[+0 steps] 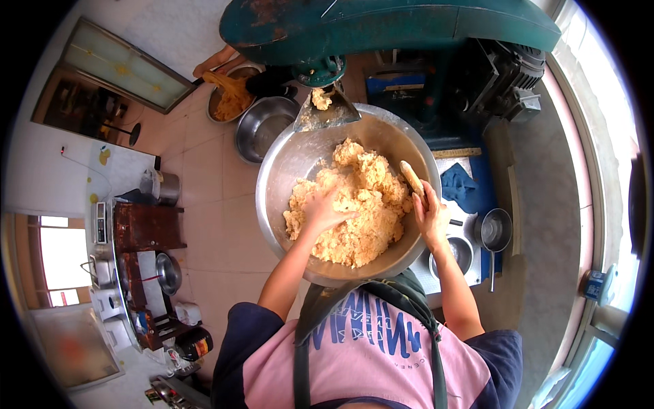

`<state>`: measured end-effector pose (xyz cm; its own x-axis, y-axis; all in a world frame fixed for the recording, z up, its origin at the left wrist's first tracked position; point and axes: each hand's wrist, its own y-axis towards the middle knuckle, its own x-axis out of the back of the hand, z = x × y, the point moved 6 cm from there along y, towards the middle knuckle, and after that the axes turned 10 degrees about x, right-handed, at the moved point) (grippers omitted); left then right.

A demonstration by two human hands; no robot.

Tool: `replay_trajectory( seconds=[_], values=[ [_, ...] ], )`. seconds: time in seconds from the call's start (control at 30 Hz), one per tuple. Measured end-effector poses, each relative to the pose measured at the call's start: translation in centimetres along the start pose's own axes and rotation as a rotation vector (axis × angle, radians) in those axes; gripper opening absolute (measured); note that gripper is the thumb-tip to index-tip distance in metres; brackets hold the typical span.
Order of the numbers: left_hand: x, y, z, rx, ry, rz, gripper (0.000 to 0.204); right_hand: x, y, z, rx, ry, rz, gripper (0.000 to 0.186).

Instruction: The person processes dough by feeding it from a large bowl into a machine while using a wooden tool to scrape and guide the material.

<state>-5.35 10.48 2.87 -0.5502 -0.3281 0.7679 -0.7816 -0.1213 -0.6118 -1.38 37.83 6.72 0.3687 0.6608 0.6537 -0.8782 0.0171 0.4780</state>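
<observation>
Pale yellow, crumbly dough [354, 204] fills the middle of the view, and both of the person's bare hands work at it. The left hand [321, 213] lies palm-down on the dough at about 8 o'clock of the mass, its fingers spread and pressed into the surface. The right hand [429, 213] sits at 3 o'clock, on the bowl's edge, closed around the lower end of a light wooden stick [411, 178] whose upper end slants toward 11 o'clock over the dough.

The dough lies heaped inside a large steel mixing bowl [293, 160], filling the lower and right part of it; the inner wall at 9 to 12 o'clock is bare. At 12 o'clock of the bowl a metal scraper blade [327, 112], smeared with dough, hangs from the head of a green mixing machine [381, 24] and reaches down to the rim.

Farther out, at 10 o'clock, an empty steel basin [262, 126] stands on the tiled floor [204, 225], and beyond it a second basin [228, 95] holds more yellow dough; another person's hand [214, 61] shows just above it. At 3 o'clock of the bowl a blue cloth [458, 185] lies on a blue surface, with a small steel saucepan [495, 232] and a steel cup [458, 253] near it at 4 o'clock. At 8 o'clock a dark wooden stand [146, 228] carries small kitchen vessels.
</observation>
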Motion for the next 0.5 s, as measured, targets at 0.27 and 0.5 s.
replay_trajectory(
  seconds=[0.27, 0.5],
  values=[
    [-1.0, 1.5, 1.0, -0.036, -0.064, -0.216, 0.073, 0.4, 0.6, 1.0, -0.041, 0.041, 0.083, 0.035],
    [-1.7, 0.6, 1.3, -0.102, -0.18, -0.408, 0.053, 0.2, 0.2, 0.7, 0.044, 0.015, 0.019, 0.039]
  ],
)
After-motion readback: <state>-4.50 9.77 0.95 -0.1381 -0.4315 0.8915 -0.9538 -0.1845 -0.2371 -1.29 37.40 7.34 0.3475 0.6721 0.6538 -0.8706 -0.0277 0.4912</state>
